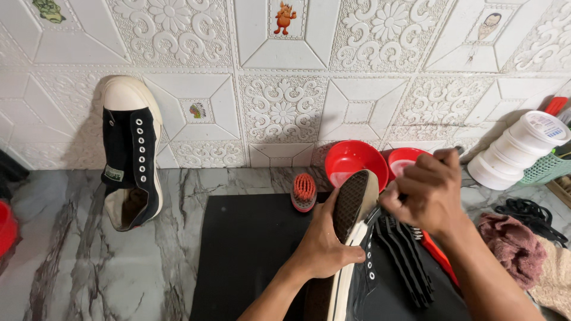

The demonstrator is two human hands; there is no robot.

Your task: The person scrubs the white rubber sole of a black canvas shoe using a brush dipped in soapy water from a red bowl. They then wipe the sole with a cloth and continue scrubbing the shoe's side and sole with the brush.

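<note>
My left hand (324, 244) grips a black lace-up sneaker (357, 238) with a cream sole. The shoe lies on its side over a black mat (250, 249), its dark patterned tread facing left and up. My right hand (428, 190) is closed in a fist at the shoe's toe, around a thin tool (458, 150). Only the tool's grey end shows above my knuckles. Black insoles (407, 255) lie under my right wrist.
A matching sneaker (131, 160) leans against the white embossed wall at the left. A red scrub brush (304, 191) and two red bowls (355, 160) (404, 159) sit behind the mat. White tubs (523, 148), a green basket (547, 169), black laces (529, 214) and cloths (513, 245) crowd the right.
</note>
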